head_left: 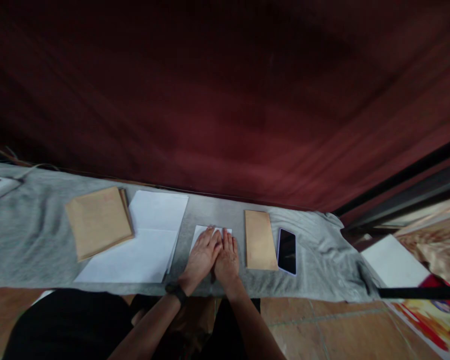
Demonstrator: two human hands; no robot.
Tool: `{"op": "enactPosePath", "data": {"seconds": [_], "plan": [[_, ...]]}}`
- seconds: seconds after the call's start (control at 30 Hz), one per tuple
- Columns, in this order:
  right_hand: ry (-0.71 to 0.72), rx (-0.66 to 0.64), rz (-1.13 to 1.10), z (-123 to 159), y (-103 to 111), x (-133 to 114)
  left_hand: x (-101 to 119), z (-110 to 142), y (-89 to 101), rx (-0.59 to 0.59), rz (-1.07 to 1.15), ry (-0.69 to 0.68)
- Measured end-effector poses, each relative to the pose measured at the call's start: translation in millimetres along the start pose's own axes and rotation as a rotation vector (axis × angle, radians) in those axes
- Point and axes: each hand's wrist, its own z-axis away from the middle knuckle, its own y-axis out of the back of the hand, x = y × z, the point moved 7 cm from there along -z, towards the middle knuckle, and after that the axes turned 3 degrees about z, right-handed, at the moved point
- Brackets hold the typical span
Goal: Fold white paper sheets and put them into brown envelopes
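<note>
Both of my hands lie flat, side by side, on a small white piece of paper point(198, 233) on the cloth. My left hand point(201, 254), with a dark band at its wrist, has its fingers stretched forward over the paper. Touching it, my right hand point(227, 260) presses down with its fingers extended. Most of the paper is hidden beneath them. To the left are larger white sheets point(150, 250) with a crease across the top one. A brown envelope point(260, 241) lies just right of my right hand.
A stack of brown envelopes point(99, 220) overlaps the white sheets. Right of the single envelope lies a phone point(287, 251). A grey cloth point(318, 250) covers the narrow table, which meets a dark red curtain-like surface point(225, 110). A white device point(0, 187) with a cord sits far left.
</note>
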Motion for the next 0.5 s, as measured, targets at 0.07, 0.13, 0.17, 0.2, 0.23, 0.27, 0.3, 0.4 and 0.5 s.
{"op": "enactPosePath", "data": {"seconds": [0.07, 0.13, 0.17, 0.2, 0.23, 0.27, 0.3, 0.4, 0.5], "plan": [[0.030, -0.004, -0.005, 0, 0, -1, 4, 3, -9.9, -0.019, 0.006, -0.034], [0.045, -0.002, -0.008, 1, -1, -1, 1, 6, -13.9, -0.022, -0.009, -0.028], [0.044, 0.000, -0.006, 1, -2, -1, -2, 8, -13.9, -0.018, -0.021, -0.020], [0.039, 0.004, -0.003, 1, -2, 0, -6, 10, -12.9, -0.009, -0.036, -0.008], [0.032, 0.011, 0.002, 2, -2, 1, -11, 13, -11.4, 0.000, -0.054, 0.008], [0.025, 0.021, 0.008, 3, -2, 2, -15, 14, -10.0, 0.008, -0.071, 0.022], [0.020, 0.032, 0.015, 4, -1, 2, -19, 16, -9.0, 0.011, -0.086, 0.030], [0.015, 0.040, 0.028, 3, 0, 2, -25, 19, -8.7, 0.007, -0.110, 0.032], [-0.019, 0.034, 0.018, -4, 0, -2, -27, 20, -11.4, -0.006, -0.122, 0.033]]}}
